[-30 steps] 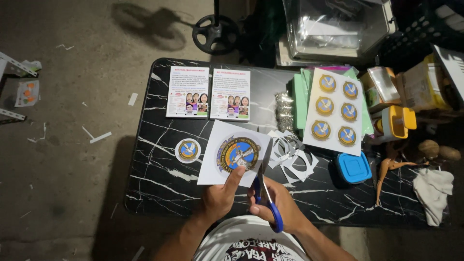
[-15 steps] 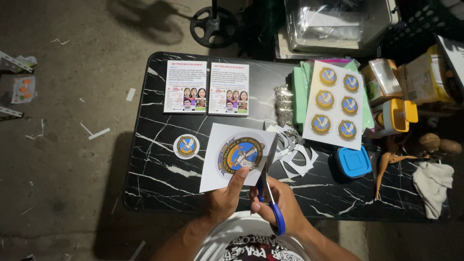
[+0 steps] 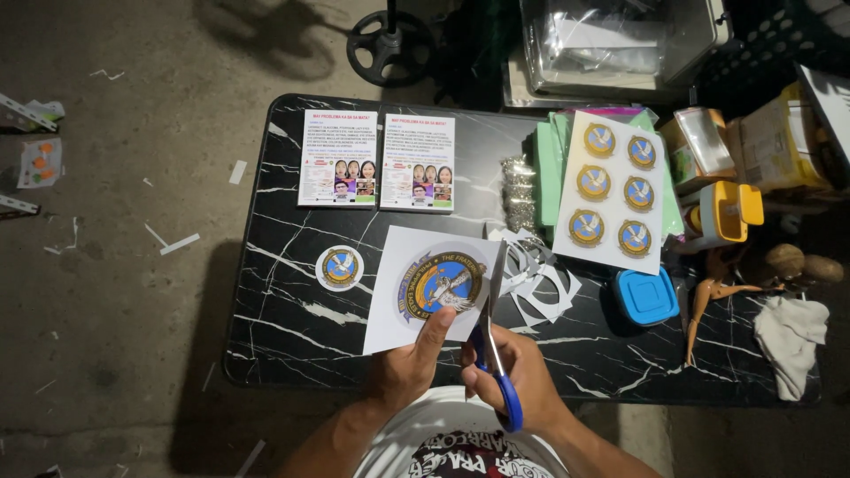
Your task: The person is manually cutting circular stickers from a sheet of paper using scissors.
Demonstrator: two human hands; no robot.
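Note:
My left hand (image 3: 409, 365) pinches the lower edge of a white paper sheet (image 3: 416, 290) printed with a large round blue and gold emblem. My right hand (image 3: 512, 367) grips blue-handled scissors (image 3: 492, 341), whose blades point up along the sheet's right edge. Both are held above the near edge of a black marble-patterned table (image 3: 292, 265). A small cut-out round emblem (image 3: 339, 267) lies on the table to the left of the sheet.
On the table lie two printed leaflets (image 3: 376, 171), a sheet of six round emblems (image 3: 613, 191) over green paper, white paper offcuts (image 3: 540, 283), a blue lidded box (image 3: 645, 296), a yellow container (image 3: 729, 211), a doll (image 3: 708, 296) and a white cloth (image 3: 790, 335). Paper scraps litter the floor at left.
The sheet and both hands sit slightly lower and nearer me than before. The scissor blades stay along the sheet's right edge.

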